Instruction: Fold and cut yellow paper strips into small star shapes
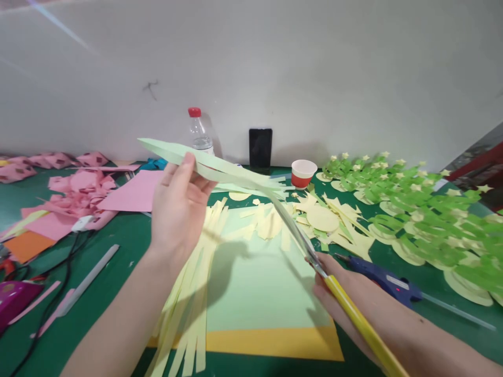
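My left hand (178,207) is raised over the table, fingers closed on a long pale green paper strip (208,165) that runs from upper left down to the right. My right hand (341,298) grips yellow-handled scissors (353,314); their blades (293,228) point up-left and meet the strip's right end. Below lie a pale green sheet (255,283) on a yellow sheet (275,343) and several cut pale yellow strips (192,293).
A blue glue gun (387,280) lies right of my right hand. Green paper trees with stars (424,220) fill the right side. A red paper cup (302,173), a phone (260,147) and a bottle (199,133) stand by the wall. Pink paper scraps (82,191) and cables (58,277) lie left.
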